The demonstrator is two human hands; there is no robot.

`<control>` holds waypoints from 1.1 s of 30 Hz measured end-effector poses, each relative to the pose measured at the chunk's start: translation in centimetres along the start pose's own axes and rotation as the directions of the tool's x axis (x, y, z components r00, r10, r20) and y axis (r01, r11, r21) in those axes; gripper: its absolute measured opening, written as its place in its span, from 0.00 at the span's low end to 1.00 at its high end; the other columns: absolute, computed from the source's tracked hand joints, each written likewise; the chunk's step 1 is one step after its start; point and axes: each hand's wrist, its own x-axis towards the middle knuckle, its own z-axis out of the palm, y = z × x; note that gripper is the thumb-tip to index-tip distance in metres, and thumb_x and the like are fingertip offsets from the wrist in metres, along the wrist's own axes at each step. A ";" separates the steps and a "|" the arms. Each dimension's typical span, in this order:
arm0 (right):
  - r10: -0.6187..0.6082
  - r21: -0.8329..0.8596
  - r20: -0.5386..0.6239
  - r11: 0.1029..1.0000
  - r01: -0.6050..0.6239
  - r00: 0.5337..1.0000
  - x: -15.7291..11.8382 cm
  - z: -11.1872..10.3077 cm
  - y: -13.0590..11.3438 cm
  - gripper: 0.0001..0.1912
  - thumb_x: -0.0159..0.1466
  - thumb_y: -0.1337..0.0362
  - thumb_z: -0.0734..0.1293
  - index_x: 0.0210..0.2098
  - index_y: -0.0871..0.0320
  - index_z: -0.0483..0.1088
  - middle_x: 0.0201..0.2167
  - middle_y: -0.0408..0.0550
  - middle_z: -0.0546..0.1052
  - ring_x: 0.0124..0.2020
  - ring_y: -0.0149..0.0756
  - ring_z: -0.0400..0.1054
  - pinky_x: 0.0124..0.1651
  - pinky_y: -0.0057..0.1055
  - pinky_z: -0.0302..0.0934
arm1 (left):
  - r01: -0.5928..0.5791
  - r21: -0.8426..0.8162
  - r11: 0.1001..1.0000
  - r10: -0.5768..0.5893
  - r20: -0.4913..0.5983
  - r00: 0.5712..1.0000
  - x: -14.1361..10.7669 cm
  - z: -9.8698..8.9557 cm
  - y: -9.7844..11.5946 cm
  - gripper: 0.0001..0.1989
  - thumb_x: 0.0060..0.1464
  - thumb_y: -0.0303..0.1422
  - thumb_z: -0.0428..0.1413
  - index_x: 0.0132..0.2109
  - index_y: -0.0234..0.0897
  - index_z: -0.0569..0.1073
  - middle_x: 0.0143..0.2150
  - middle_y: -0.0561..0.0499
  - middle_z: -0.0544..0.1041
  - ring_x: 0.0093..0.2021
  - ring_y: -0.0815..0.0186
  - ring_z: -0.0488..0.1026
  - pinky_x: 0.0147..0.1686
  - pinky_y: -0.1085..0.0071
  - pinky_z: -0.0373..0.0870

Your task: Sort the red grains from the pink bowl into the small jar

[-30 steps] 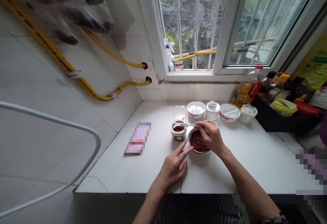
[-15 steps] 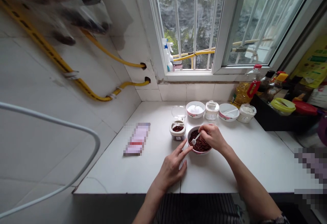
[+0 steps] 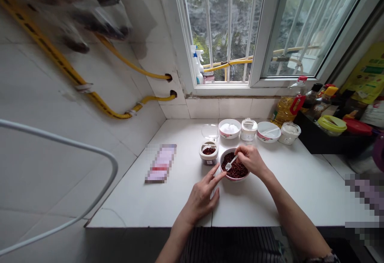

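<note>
Dark reddish-brown dried bits, perhaps peppercorns (image 3: 238, 170), fill much of a bowl (image 3: 234, 179) on the white counter. My right hand (image 3: 249, 159) is closed on the handle of a small white spoon (image 3: 229, 166), its scoop low over the bits. With fingers stretched out, my left hand (image 3: 204, 197) rests its fingertips against the bowl's left rim. Just left of the bowl stands a small seasoning jar (image 3: 209, 158), its clear lid (image 3: 209, 131) raised and similar dark red bits inside.
Behind are a bowl of white powder (image 3: 229, 129), a white-lidded jar (image 3: 249, 129), a bowl with a white spoon (image 3: 269, 132) and another jar (image 3: 289, 133). An oil bottle (image 3: 286, 107) and a black rack (image 3: 318, 135) stand right. A blurred pinkish packet (image 3: 162, 163) lies left.
My right hand and the spoon have shifted very slightly to the right over the bowl. My left hand stays in place.
</note>
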 end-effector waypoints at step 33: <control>-0.435 -0.050 -0.150 0.900 0.432 0.888 0.1 3.0 -1.7 0.11 0.69 0.67 0.60 0.40 0.55 0.74 0.34 0.49 0.83 0.35 0.40 0.76 0.50 0.41 0.65 | -0.011 0.000 1.000 0.011 0.000 1.000 0.1 -0.1 0.0 0.36 0.57 0.20 0.49 0.70 0.47 0.57 0.73 0.43 0.56 0.61 0.58 0.72 0.56 0.62 0.74</control>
